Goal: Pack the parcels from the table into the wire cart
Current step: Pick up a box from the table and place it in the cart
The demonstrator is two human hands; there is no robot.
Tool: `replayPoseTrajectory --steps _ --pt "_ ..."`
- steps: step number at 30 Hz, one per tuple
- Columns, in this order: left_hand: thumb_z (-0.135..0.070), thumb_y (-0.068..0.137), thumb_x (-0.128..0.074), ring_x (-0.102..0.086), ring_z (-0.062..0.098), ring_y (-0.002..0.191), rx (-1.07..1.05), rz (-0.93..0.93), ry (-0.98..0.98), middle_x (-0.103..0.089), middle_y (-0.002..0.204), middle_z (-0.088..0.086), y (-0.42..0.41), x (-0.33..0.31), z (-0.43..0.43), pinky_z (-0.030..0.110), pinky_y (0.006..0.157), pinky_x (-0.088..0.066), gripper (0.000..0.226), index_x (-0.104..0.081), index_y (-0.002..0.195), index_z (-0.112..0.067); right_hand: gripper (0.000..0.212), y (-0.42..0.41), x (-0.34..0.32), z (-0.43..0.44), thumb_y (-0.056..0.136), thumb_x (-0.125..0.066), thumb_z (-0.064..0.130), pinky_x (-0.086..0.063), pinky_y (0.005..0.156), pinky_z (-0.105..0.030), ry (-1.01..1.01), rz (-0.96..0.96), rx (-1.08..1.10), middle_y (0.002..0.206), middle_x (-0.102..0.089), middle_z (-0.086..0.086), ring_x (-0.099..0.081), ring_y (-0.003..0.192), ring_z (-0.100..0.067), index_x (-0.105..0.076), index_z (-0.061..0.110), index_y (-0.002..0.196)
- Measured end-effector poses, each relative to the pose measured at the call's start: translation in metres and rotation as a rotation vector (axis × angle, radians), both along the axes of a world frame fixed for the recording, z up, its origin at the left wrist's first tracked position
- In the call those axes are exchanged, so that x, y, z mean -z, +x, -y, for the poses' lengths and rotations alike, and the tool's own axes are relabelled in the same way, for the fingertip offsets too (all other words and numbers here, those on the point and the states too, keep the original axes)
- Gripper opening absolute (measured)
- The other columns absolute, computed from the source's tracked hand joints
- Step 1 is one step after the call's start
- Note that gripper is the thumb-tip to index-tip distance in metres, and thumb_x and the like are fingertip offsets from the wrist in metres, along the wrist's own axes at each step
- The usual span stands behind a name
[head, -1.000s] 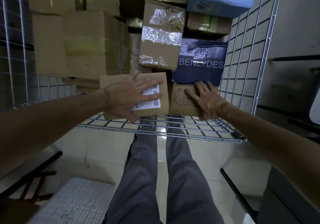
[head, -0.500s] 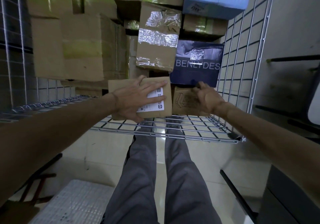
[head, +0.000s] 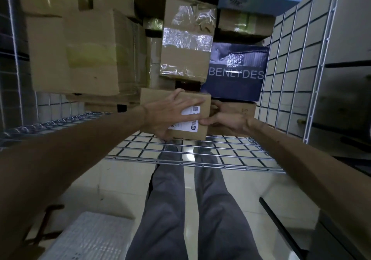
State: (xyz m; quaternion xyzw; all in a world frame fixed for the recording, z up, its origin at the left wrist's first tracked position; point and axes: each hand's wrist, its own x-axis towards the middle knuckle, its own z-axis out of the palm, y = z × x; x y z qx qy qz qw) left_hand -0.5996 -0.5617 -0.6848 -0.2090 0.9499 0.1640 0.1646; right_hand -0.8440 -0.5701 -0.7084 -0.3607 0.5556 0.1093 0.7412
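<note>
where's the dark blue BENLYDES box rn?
Head view, right of centre inside the wire cart: the BENLYDES box sits by the cart's right wall, right of the taped cardboard box and just beyond the plain brown box.

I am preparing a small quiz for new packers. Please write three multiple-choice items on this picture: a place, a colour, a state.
1. Where is the BENLYDES box? A on the floor tiles; B in the wire cart, by its right wall; C on the person's lap.
2. What colour is the label on the small box? A white; B red; C green.
3. How is the small box held? A by nothing; B by one hand; C by both hands.
Key: 1 B, it sits beside the right mesh. 2 A, the label is white with dark print. 3 C, the left hand grips it over the top and the right hand pinches its right edge.
</note>
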Motion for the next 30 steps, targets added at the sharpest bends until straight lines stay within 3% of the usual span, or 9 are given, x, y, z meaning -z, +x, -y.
replayPoseTrajectory --steps 7,10,13,15,18,21,24,27,30 --pt "-0.069 0.067 -0.07 -0.022 0.037 0.145 -0.065 -0.082 0.083 -0.007 0.159 0.026 0.023 0.0 -0.013 0.059 0.117 -0.018 0.108 -0.023 0.153 -0.023 0.121 0.022 0.002 -0.023 0.052 -0.094 0.028 -0.047 0.105 -0.047 0.022 0.022 0.161 0.131 -0.061 -0.003 -0.059 0.119 -0.024 -0.023 0.032 0.15" --pt "-0.067 0.078 -0.066 -0.024 0.04 0.143 -0.251 -0.148 0.213 -0.003 0.161 0.024 0.032 -0.002 -0.019 0.055 0.114 -0.03 0.096 -0.026 0.152 -0.019 0.125 0.037 0.002 -0.026 0.042 -0.097 0.036 -0.05 0.098 -0.046 0.059 0.0 0.22 0.126 -0.066 -0.003 -0.061 0.117 -0.026 -0.026 0.033 0.145" --pt "-0.057 0.081 -0.07 -0.029 0.04 0.141 -0.499 -0.166 0.303 0.001 0.163 0.018 0.042 -0.009 -0.021 0.049 0.106 -0.038 0.091 -0.03 0.153 -0.017 0.119 0.045 0.001 -0.023 0.048 -0.091 0.022 -0.052 0.092 -0.043 0.082 -0.016 0.276 0.124 -0.067 -0.005 -0.062 0.115 -0.026 -0.024 0.03 0.146" --pt "-0.043 0.081 -0.075 -0.03 0.037 0.141 -0.736 -0.15 0.318 -0.011 0.162 0.016 0.052 -0.012 -0.025 0.051 0.11 -0.034 0.093 -0.026 0.155 -0.015 0.111 0.044 0.0 -0.022 0.052 -0.087 0.014 -0.055 0.092 -0.047 0.102 -0.021 0.288 0.122 -0.067 -0.006 -0.064 0.112 -0.028 -0.028 0.026 0.146" --pt "-0.043 0.082 -0.075 -0.037 0.032 0.135 -0.927 -0.085 0.345 -0.038 0.152 0.014 0.072 -0.014 -0.024 0.047 0.114 -0.027 0.086 -0.034 0.152 -0.013 0.087 0.038 -0.004 -0.02 0.068 -0.079 0.0 -0.056 0.08 -0.04 0.121 -0.007 0.301 0.113 -0.069 -0.005 -0.068 0.098 -0.02 -0.036 0.021 0.142" --pt "-0.046 0.079 -0.077 -0.048 0.027 0.124 -0.98 -0.015 0.479 -0.05 0.14 0.008 0.077 -0.013 -0.013 0.041 0.104 -0.039 0.078 -0.045 0.145 -0.019 0.076 0.032 -0.012 -0.022 0.071 -0.073 -0.003 -0.052 0.071 -0.036 0.149 0.051 0.313 0.097 -0.069 -0.004 -0.066 0.06 -0.006 -0.044 0.018 0.138" --pt "-0.045 0.073 -0.083 -0.058 0.02 0.107 -1.079 -0.033 0.659 -0.06 0.124 0.002 0.063 -0.019 0.003 0.035 0.088 -0.05 0.068 -0.056 0.131 -0.022 0.077 0.021 -0.022 -0.017 0.065 -0.071 0.002 -0.054 0.068 -0.037 0.145 0.075 0.339 0.104 -0.07 -0.004 -0.067 0.065 -0.009 -0.051 0.023 0.136" --pt "-0.042 0.068 -0.087 -0.06 0.018 0.101 -1.161 -0.055 0.852 -0.058 0.12 -0.004 0.05 -0.026 0.019 0.036 0.081 -0.054 0.066 -0.052 0.122 -0.026 0.08 0.011 -0.037 -0.006 0.062 -0.066 0.0 -0.052 0.057 -0.03 0.187 0.106 0.4 0.101 -0.067 -0.007 -0.061 0.054 -0.009 -0.051 0.023 0.137" --pt "-0.043 0.068 -0.086 -0.055 0.018 0.105 -1.137 -0.007 0.99 -0.05 0.126 -0.004 0.048 -0.036 0.033 0.027 0.073 -0.047 0.082 -0.04 0.135 -0.029 0.085 0.006 -0.055 0.011 0.057 -0.065 0.003 -0.051 0.054 -0.026 0.169 0.144 0.36 0.109 -0.065 -0.011 -0.065 0.059 -0.009 -0.049 0.02 0.138"
